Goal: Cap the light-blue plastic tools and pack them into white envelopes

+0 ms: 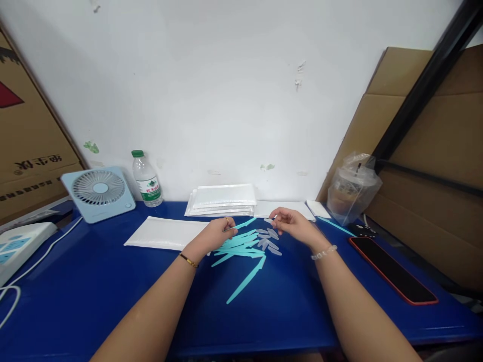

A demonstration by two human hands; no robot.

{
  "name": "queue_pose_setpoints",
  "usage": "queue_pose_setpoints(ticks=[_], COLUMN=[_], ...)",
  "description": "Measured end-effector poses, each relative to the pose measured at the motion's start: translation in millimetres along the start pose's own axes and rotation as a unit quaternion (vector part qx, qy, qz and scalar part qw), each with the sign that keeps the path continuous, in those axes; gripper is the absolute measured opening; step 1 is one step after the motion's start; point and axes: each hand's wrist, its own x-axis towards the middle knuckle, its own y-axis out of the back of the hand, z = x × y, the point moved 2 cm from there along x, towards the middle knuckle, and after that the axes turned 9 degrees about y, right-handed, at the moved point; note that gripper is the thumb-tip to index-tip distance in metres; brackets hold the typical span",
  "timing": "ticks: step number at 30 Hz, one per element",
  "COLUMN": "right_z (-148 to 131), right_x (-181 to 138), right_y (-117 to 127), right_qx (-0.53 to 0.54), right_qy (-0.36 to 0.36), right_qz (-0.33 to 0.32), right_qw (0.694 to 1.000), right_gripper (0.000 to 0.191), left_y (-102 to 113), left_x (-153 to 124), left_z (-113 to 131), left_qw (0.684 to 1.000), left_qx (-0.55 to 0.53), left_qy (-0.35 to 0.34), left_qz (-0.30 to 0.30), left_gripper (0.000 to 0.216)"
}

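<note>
My left hand (221, 232) is closed in a pinch on a slim teal stick (245, 223), shaped like an eyebrow razor, that points up and to the right. Below its fingers lies a loose pile of the same teal sticks (237, 244), with one stick (245, 286) angled toward the front. My right hand (290, 223) pinches a small translucent cap-like piece (268, 220) at thumb and fingertips. Between the hands, several more translucent pieces (267, 243) are scattered on the blue table (279, 301). A white padded envelope (162, 232) lies flat behind my left hand.
A stack of white padded envelopes (222, 198) rests against the wall. To the left stand a blue fan (100, 193), a water bottle (147, 181) and a power strip (22, 246). A bagged drink cup (349, 188) and a phone (392, 271) are at the right.
</note>
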Motion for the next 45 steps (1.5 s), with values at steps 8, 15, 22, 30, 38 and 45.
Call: queue_pose_setpoints(ticks=[8,15,22,30,38,45], right_z=[2.9,8.4,3.7,-0.4,25.8,52.6], right_x=[3.5,8.3,9.4,11.2,16.3,20.1], right_y=[-10.1,-17.1,-28.3,-43.8,-40.0,-22.7], right_qx=[0.082,0.171,0.154,0.131,0.021,-0.088], right_qy=[-0.044,-0.029,-0.013,-0.017,-0.036,-0.069], right_qz=[0.079,0.154,0.138,0.073,0.075,0.133], right_qw=[0.993,0.973,0.978,0.988,0.996,0.985], right_gripper=[0.033,0.032,0.032,0.035,0.034,0.034], left_y=[3.7,3.3,3.8,-6.7,-10.6,-33.1], left_x=[0.6,0.1,0.9,3.1,16.5,3.3], left_z=[4.7,7.0,8.4,13.7,-1.9,10.9], left_qw=[1.000,0.998,0.997,0.997,0.978,0.986], left_qx=[0.019,0.014,0.015,0.013,0.097,0.139], left_qy=[-0.018,-0.052,-0.058,-0.066,-0.043,-0.070], left_qz=[0.011,0.046,0.048,0.038,0.181,0.054], left_gripper=[0.048,0.033,0.033,0.035,0.027,0.024])
